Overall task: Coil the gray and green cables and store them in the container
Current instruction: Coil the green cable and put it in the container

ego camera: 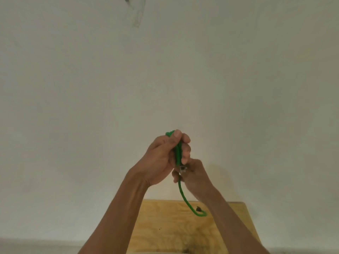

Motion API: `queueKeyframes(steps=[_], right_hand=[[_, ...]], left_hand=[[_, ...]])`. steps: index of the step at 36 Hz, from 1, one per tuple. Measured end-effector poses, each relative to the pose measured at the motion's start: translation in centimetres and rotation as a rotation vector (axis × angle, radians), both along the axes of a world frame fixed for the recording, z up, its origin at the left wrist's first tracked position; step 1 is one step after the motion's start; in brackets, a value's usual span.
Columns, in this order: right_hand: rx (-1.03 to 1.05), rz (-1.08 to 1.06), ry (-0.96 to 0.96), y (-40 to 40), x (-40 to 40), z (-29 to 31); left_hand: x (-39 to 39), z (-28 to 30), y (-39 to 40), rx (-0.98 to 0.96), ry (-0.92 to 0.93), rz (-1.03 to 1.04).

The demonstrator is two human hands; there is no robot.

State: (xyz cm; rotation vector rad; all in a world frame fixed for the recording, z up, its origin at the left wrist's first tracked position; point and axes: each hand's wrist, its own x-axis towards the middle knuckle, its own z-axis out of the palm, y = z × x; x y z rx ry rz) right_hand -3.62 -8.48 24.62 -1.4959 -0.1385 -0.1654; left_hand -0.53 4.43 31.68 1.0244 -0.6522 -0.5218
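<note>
Green cable bunched up in both hands, raised above the counter (229, 228).

Left hand (165, 158) fingers curl tight round the green cable (177, 151); just below them, right hand (194, 176) fingers pinch its connector, a loop dangling beneath.

I see open air left and right of my raised hands; the wall (238, 88) blocks the far side, the wooden table (165, 226) lies below.
</note>
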Motion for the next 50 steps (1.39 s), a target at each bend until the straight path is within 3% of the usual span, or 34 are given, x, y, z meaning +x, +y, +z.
queueKeyframes(steps=[7,13,18,21,26,35,38,42,44,50], right_hand=[[0.027,-0.093,0.043,1.8,-1.7,-0.4],[-0.422,-0.161,-0.072,0.5,-2.3,1.4],[-0.621,-0.108,-0.225,-1.8,-1.4,5.0],[-0.537,-0.014,-0.256,-2.9,-0.4,7.1],[-0.321,0.018,-0.296,-4.1,1.6,7.8],[0.066,0.094,-0.076,-2.7,0.8,2.4],[0.066,0.012,0.047,-0.7,-0.8,-0.1],[-0.062,-0.024,0.063,1.3,-2.3,-2.2],[-0.112,-0.072,0.039,1.8,-2.8,-2.5],[-0.587,-0.151,-0.131,0.9,-4.1,-0.6]], left_hand=[[2.8,0.4,0.9,0.229,-0.221,0.250],[3.5,-1.2,1.5,0.533,-0.449,0.433],[2.5,-2.4,1.7,0.679,-0.451,0.306],[1.0,-2.5,1.3,0.661,-0.304,0.130],[-0.7,-2.1,0.3,0.367,0.072,-0.061],[-2.3,-0.6,-0.3,0.052,0.128,-0.266],[-1.7,-0.1,-0.5,-0.009,0.118,-0.135],[0.3,0.3,0.3,0.061,0.020,0.156],[1.2,0.0,0.8,0.143,-0.059,0.259],[2.2,-1.4,2.1,0.512,-0.352,0.432]])
